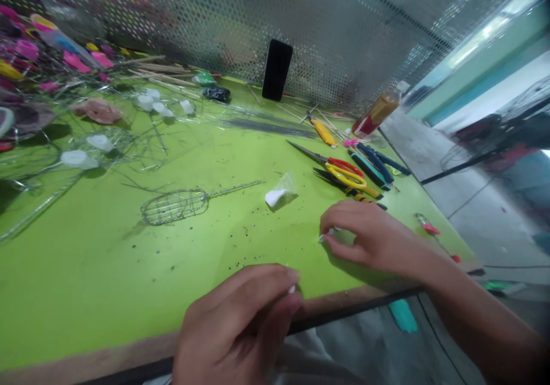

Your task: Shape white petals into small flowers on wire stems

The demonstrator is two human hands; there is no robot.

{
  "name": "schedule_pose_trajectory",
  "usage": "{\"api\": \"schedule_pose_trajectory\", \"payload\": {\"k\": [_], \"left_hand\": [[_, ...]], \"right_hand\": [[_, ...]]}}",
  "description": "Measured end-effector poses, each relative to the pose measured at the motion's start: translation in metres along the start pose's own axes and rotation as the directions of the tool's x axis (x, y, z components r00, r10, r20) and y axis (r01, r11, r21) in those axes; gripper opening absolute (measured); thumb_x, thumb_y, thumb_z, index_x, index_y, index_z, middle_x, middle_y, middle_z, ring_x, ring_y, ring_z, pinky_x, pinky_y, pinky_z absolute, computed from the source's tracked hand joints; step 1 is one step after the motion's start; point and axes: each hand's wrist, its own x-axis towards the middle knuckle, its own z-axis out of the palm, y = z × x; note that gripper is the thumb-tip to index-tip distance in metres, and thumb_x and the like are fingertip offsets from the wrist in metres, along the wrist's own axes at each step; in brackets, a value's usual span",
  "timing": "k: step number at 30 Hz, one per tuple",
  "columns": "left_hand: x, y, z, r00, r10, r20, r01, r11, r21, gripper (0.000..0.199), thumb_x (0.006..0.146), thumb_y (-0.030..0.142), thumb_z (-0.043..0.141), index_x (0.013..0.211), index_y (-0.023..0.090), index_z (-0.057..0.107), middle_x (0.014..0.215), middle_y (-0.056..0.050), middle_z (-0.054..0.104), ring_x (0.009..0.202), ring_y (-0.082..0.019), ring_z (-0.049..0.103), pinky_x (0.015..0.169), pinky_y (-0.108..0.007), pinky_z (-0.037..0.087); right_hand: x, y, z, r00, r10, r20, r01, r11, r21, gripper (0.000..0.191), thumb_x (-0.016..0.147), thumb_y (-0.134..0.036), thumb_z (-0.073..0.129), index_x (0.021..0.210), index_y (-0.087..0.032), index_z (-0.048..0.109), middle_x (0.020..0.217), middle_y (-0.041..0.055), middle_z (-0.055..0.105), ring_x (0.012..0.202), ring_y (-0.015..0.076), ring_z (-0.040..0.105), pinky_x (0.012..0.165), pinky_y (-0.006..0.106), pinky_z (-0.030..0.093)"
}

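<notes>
My left hand (244, 316) is closed near the table's front edge, pinching a small white piece (292, 289) between thumb and fingertips. To its right, my right hand (365, 236) rests low over the green table (206, 310), thumb and forefinger pinched on another small white bit (323, 238). A white lump in clear plastic wrap (277, 196) lies ahead of both hands. Left of that is a twisted wire frame (176, 206), shaped like a small paddle with a handle. Dark specks are scattered on the table before it.
Red-and-yellow-handled scissors (344, 170) and several pliers (373, 164) lie at the right. A black phone (277, 70) leans on the perforated metal panel (206, 24). A bottle (378, 110) stands back right. Wires, sticks and pink pieces crowd the left.
</notes>
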Motion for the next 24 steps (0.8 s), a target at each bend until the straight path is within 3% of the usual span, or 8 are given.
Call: {"api": "schedule_pose_trajectory", "payload": {"k": [4, 7, 13, 19, 24], "left_hand": [[0.000, 0.005, 0.003, 0.989, -0.143, -0.043, 0.142, 0.990, -0.025, 0.023, 0.093, 0.026, 0.082, 0.108, 0.043, 0.083, 0.099, 0.010, 0.088, 0.082, -0.013, 0.084, 0.077, -0.019, 0.068], [0.001, 0.007, 0.005, 0.975, -0.210, -0.075, 0.201, 0.974, -0.106, 0.022, 0.092, 0.020, 0.082, 0.102, 0.039, 0.085, 0.100, 0.008, 0.088, 0.084, -0.015, 0.085, 0.082, -0.021, 0.070], [0.006, 0.005, 0.003, 0.991, -0.110, -0.083, 0.087, 0.967, -0.240, 0.026, 0.087, 0.007, 0.084, 0.096, 0.031, 0.087, 0.099, 0.003, 0.088, 0.091, -0.014, 0.083, 0.085, -0.020, 0.068], [0.008, 0.006, 0.004, 0.987, -0.067, -0.144, 0.026, 0.963, -0.270, 0.027, 0.083, 0.002, 0.086, 0.093, 0.027, 0.087, 0.091, 0.001, 0.084, 0.087, -0.012, 0.079, 0.081, -0.017, 0.065], [0.004, 0.007, 0.009, 0.969, -0.158, -0.190, 0.079, 0.927, -0.367, 0.034, 0.079, 0.000, 0.088, 0.099, 0.027, 0.086, 0.091, 0.003, 0.085, 0.084, -0.010, 0.081, 0.081, -0.014, 0.066]], "right_hand": [[-0.006, -0.007, 0.000, 0.993, 0.009, -0.116, 0.001, 0.996, 0.087, 0.004, 0.098, -0.018, 0.069, 0.099, -0.022, 0.071, 0.084, 0.0004, 0.077, 0.075, 0.0170, 0.072, 0.071, 0.031, 0.050], [-0.005, -0.020, 0.003, 0.972, 0.023, -0.236, 0.010, 0.990, 0.137, 0.007, 0.096, -0.017, 0.071, 0.100, -0.023, 0.072, 0.083, -0.0011, 0.079, 0.070, 0.0143, 0.073, 0.068, 0.027, 0.052], [-0.001, -0.062, 0.019, 0.879, -0.063, -0.472, 0.073, 0.997, 0.003, 0.016, 0.095, -0.013, 0.070, 0.103, -0.027, 0.072, 0.087, -0.0003, 0.084, 0.074, 0.0191, 0.080, 0.070, 0.031, 0.061], [0.001, -0.092, 0.042, 0.732, -0.003, -0.681, 0.025, 0.999, 0.023, 0.036, 0.091, -0.008, 0.075, 0.116, -0.033, 0.070, 0.094, -0.0001, 0.084, 0.082, 0.0252, 0.081, 0.081, 0.042, 0.068], [0.003, -0.106, 0.049, 0.735, -0.036, -0.678, 0.101, 0.993, 0.058, 0.040, 0.090, -0.005, 0.073, 0.119, -0.032, 0.067, 0.095, -0.0004, 0.085, 0.085, 0.0247, 0.081, 0.084, 0.042, 0.068]]}}
